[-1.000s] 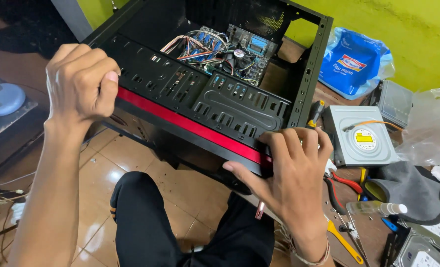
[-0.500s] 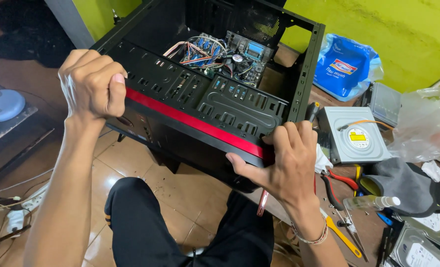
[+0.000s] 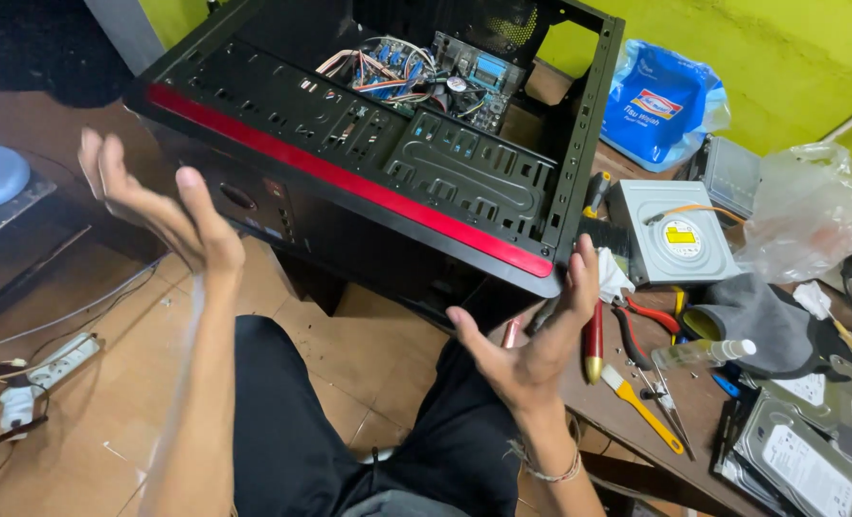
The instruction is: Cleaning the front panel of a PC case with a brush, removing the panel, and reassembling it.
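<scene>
The black computer case (image 3: 388, 163) with a red strip along its near edge lies on its side across the upper middle of the view, its open face up, showing a circuit board (image 3: 464, 81) and a tangle of coloured wires (image 3: 369, 72) inside. The left hand (image 3: 163, 206) is open and slack, palm turned toward the case, fingers spread, holding nothing; the case sits at about two o'clock from it, near but apart, with a gap between the fingertips and the case's left corner. The right hand (image 3: 536, 340) is also open, palm up and fingers loosely raised; the case lies at about eleven o'clock from it, its lower right corner just above the fingertips. I cannot tell whether the longest fingertip touches that corner or stands just off it. The case rests partly on a wooden table (image 3: 617, 402) that runs off toward four o'clock. On the table, at two o'clock from the right hand, lies a grey optical drive (image 3: 675, 239); at three o'clock lie red-handled pliers (image 3: 641, 325) and a yellow-handled tool (image 3: 641, 407); a red-handled screwdriver (image 3: 593, 345) lies just beside the hand. A hard drive (image 3: 795, 460) lies toward four o'clock, and a blue plastic bag (image 3: 661, 105) stands at one o'clock, behind the case. A white power strip (image 3: 62, 359) lies on the tiled floor (image 3: 110, 421) at eight o'clock from the left hand.
</scene>
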